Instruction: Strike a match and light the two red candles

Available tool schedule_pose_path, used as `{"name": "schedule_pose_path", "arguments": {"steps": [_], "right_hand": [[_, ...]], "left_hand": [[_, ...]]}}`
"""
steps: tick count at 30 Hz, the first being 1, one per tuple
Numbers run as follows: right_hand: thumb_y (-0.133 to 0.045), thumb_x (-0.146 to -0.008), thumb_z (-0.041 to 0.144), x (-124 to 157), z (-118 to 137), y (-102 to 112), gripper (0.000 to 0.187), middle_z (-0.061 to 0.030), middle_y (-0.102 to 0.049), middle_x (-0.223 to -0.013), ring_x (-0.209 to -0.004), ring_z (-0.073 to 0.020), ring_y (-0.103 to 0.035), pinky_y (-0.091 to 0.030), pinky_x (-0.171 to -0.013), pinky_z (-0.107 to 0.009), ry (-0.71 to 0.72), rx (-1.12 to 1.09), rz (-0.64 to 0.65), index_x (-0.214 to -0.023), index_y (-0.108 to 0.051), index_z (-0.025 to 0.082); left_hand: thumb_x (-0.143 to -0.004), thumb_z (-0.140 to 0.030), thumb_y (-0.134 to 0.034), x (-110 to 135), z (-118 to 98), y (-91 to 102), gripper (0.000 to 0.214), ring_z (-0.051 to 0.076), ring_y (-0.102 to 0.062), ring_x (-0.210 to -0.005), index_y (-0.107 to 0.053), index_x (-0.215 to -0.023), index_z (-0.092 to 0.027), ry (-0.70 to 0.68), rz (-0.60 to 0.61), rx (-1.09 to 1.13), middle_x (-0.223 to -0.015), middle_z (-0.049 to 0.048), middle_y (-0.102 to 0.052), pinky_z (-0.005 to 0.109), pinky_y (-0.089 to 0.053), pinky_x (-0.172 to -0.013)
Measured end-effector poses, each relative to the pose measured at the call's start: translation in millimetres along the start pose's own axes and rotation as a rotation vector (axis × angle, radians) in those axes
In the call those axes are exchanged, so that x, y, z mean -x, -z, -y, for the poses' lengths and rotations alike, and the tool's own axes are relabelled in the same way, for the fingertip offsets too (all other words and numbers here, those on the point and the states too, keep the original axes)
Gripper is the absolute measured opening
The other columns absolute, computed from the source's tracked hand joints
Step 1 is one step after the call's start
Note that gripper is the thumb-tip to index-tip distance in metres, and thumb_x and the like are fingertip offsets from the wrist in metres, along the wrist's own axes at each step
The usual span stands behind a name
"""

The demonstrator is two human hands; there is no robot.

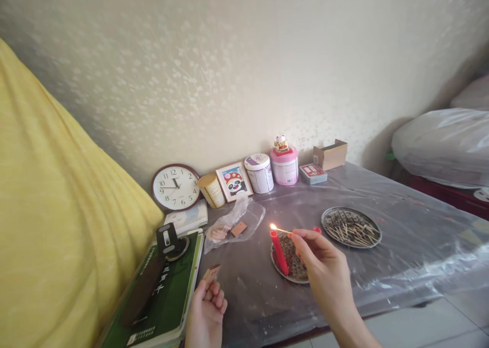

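Between thumb and fingers, my right hand [324, 259] pinches a thin wooden matchstick [283, 230]. A flame [273, 226] burns at its tip, right at the top of a red candle [280, 253]. The candle stands, leaning slightly, on a round metal plate [273, 260] with a stained surface. Whether the wick itself is lit I cannot tell. My left hand [208, 307] is closed around a small matchbox [211, 274], held up left of the plate. Some red bit [317, 230] shows behind my right fingers.
Used matchsticks [353, 231] fill another metal plate [324, 218] at right. A clear plastic bag [254, 218] with matchboxes lies behind my left hand. Green book [179, 287], clock [175, 187], framed panda picture [234, 181], tins [259, 175] and a cardboard box [330, 155] line the left and back.
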State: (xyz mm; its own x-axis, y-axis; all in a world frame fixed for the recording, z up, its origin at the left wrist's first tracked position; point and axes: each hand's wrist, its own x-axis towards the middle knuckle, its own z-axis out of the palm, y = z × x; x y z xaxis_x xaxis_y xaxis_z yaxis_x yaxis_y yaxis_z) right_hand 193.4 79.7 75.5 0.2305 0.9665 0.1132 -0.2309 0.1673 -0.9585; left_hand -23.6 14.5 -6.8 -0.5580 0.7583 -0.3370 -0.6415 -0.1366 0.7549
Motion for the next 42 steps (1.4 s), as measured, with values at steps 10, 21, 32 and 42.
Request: {"name": "schedule_pose_path", "arguments": {"steps": [10,21,32,42], "right_hand": [[-0.075,-0.069,0.04,-1,-2,1,0.026,-0.0018,-0.065,-0.065,-0.057,-0.0131,-0.057,-0.047,-0.052,-0.022,-0.016,0.01,-0.005,-0.081,-0.071,0.017],[-0.072,-0.07,0.043,-1,-1,2,0.028,-0.0002,-0.06,-0.06,-0.054,-0.0136,-0.054,-0.045,-0.05,-0.023,0.011,0.064,-0.003,-0.081,-0.071,0.017],[-0.072,-0.071,0.043,-5,9,14,0.027,0.003,-0.056,-0.057,-0.052,-0.0098,-0.048,-0.039,-0.047,-0.019,-0.017,0.031,-0.056,-0.08,-0.07,0.018],[-0.069,-0.071,0.041,-24,10,53,0.026,0.0013,-0.056,-0.058,-0.053,-0.0122,-0.046,-0.039,-0.05,-0.024,0.019,0.22,-0.224,-0.082,-0.07,0.017]], "left_hand": [[-0.066,-0.04,-0.073,0,-1,1.2,0.026,0.008,-0.037,-0.048,-0.067,-0.074,-0.016,0.006,0.011,0.007,-0.061,-0.0031,-0.048,0.022,-0.033,-0.044],[-0.066,-0.039,-0.073,1,-1,-1.3,0.025,0.008,-0.038,-0.048,-0.068,-0.073,-0.016,-0.002,0.013,0.006,-0.06,-0.0029,-0.049,0.022,-0.034,-0.044],[-0.065,-0.036,-0.075,2,-2,0.6,0.024,0.007,-0.038,-0.047,-0.069,-0.076,-0.016,0.003,0.03,0.032,-0.059,-0.0033,-0.049,0.021,-0.033,-0.043],[-0.062,-0.037,-0.076,0,-2,-0.7,0.026,0.008,-0.039,-0.046,-0.069,-0.074,-0.016,0.018,0.004,0.03,-0.058,-0.003,-0.052,0.021,-0.035,-0.043]]}}
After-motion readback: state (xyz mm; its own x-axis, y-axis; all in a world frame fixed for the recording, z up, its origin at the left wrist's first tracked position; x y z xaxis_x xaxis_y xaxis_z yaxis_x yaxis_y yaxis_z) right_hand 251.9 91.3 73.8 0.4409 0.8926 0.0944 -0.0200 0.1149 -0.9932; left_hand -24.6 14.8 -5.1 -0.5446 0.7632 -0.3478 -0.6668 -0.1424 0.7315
